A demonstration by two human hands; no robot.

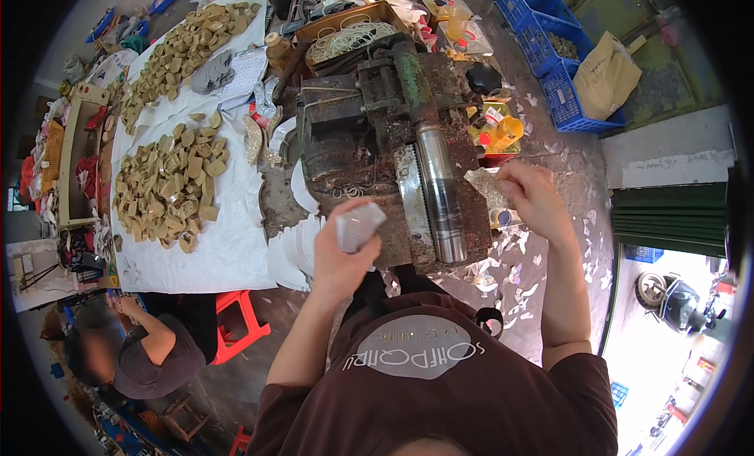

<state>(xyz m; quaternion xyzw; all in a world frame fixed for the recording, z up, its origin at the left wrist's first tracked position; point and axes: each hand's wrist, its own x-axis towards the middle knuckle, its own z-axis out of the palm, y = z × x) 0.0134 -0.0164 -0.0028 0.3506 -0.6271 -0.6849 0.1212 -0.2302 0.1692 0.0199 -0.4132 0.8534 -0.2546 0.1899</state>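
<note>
My left hand (339, 260) is closed around a pale, blurred block (360, 227), lifted in front of a greasy bench machine (338, 150). The block's rounded shape looks like a shoe heel, but its kind is not certain. At the machine's right side my right hand (538, 198) is raised with its fingers curled together. Just beside those fingertips lies a glittery, light-coloured sheet (488, 187); whether they pinch it, I cannot tell. Between my hands runs the machine's shiny metal roller (441, 193), next to a toothed metal strip (414, 193).
Piles of tan, heel-like blocks (169, 181) cover a white-sheeted table (236, 271) at left. White curved sheets (294, 252) fan out near its edge. A seated person (149, 346) works at lower left by a red stool (236, 326). Blue crates (561, 91) stand at far right; scraps litter the floor.
</note>
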